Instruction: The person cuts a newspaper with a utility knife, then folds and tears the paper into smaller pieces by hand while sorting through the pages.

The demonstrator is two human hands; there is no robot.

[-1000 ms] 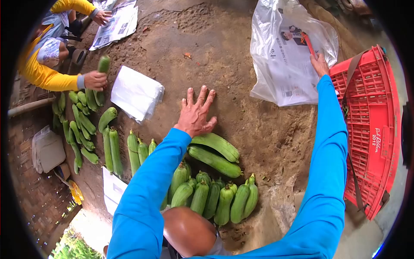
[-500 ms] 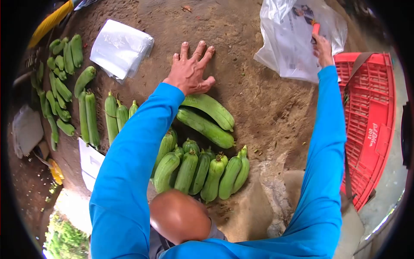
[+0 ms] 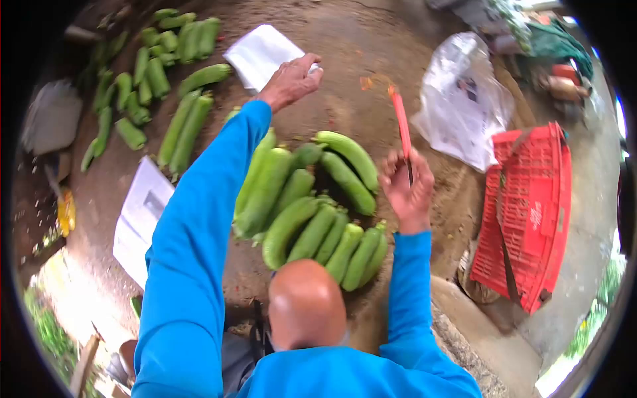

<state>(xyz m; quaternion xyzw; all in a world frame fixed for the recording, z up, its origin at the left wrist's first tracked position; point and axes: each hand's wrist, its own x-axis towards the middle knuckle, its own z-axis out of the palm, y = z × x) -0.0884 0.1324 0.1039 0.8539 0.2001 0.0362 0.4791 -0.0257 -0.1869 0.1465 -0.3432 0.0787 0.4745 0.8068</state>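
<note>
My right hand (image 3: 407,186) is closed around a thin red-handled tool (image 3: 401,123) that points away from me. At the corner of a stack of clear plastic bags (image 3: 262,53) is my left hand (image 3: 290,83), its fingers bent together on the stack's edge. Below both hands, long green gourds (image 3: 312,232) lie side by side in a pile on the brown ground. Two curved gourds (image 3: 350,159) rest at the pile's far side, left of my right hand.
A large clear plastic bag (image 3: 458,99) lies at the upper right, beside a red plastic crate (image 3: 527,219). More green gourds (image 3: 189,132) are spread over the left. A white printed sheet (image 3: 141,215) sits by my left arm.
My right hand has come away from the large plastic bag with the red tool, moving left. My left hand has lifted off the bare ground and moved to the bag stack, and the view has shifted.
</note>
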